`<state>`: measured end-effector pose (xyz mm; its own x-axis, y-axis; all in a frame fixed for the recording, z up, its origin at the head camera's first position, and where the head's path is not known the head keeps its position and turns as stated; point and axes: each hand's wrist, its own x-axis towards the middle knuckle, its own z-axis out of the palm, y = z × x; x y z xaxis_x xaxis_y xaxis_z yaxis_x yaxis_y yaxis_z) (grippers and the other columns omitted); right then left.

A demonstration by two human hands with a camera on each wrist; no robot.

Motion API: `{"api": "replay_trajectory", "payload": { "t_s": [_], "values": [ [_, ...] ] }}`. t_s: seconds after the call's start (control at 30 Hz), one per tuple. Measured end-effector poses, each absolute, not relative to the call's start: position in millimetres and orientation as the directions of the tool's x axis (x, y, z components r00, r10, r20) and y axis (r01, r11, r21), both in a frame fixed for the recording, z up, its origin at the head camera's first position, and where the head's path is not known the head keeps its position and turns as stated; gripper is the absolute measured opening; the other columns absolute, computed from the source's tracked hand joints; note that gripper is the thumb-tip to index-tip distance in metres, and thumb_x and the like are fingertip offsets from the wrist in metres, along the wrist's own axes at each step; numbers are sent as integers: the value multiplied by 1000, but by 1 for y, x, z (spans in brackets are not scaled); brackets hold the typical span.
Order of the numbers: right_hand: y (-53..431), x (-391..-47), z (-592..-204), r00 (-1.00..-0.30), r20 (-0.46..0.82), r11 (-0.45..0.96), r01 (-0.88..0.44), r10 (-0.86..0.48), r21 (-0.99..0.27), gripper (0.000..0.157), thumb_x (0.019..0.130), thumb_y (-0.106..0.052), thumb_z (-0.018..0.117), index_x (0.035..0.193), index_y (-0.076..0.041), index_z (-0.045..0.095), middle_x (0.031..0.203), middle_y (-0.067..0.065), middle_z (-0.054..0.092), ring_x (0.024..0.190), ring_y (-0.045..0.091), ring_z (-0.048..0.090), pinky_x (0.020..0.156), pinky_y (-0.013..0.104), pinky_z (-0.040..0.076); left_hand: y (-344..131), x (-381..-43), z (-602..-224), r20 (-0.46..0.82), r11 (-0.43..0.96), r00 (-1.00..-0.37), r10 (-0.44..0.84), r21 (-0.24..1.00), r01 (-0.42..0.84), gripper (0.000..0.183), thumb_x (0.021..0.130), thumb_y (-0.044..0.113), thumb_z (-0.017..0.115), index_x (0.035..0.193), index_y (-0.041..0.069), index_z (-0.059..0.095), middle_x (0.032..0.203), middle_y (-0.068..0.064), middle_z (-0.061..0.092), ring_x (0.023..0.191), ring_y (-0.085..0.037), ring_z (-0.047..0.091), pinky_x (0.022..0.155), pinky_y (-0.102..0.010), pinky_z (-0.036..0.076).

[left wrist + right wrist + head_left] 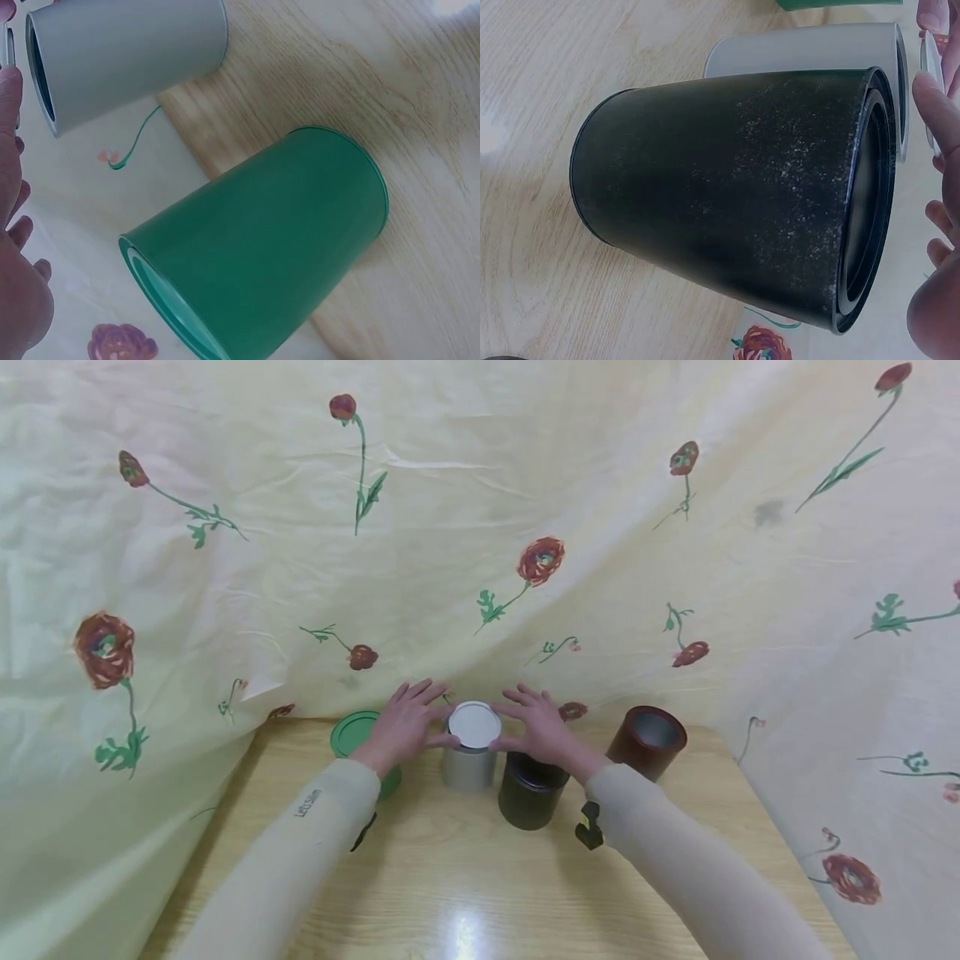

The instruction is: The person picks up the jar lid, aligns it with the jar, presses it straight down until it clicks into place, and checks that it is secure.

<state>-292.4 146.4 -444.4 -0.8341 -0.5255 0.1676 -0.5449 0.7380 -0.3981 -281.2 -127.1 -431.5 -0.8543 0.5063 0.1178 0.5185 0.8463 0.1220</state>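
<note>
A round white lid (475, 724) is held level between both hands over a light grey can (468, 770). My left hand (405, 728) pinches its left edge with thumb and fingers, the other fingers spread toward the wall. From the opposite side, my right hand (542, 728) grips the lid's right edge the same way. In the right wrist view a gap shows between the lid (931, 82) and the grey can's open mouth (901, 90). Both wrist views show the grey can standing on the table.
A green lidded can (354, 732) stands left, partly behind my left forearm. Close right of the grey can is a black lidded can (531, 797), under my right hand. Farther right stands an open reddish-brown can (651, 739). Flowered cloth (450, 527) hangs behind the wooden table (450, 877).
</note>
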Motion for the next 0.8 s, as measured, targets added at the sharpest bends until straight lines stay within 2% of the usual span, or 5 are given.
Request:
{"api": "replay_trajectory", "payload": {
  "t_s": [0.37,0.8],
  "values": [
    [141,-300,-444,-860,48,774,-481,-509,-412,71,92,-44,84,152,-12,62,167,23,41,161,48,19,127,73,9,-130,-288,-438,66,862,-872,486,131,490,72,97,59,70,156,21,58,170,-12,41,161,-39,28,130,-64,20],
    [139,-304,-446,-854,10,780,-480,-520,-402,71,93,-46,82,152,-13,62,168,24,38,161,49,19,127,73,10,-130,-287,-445,24,871,-879,476,129,475,74,101,60,65,163,23,47,172,-11,37,163,-36,21,131,-63,18]
  ]
}}
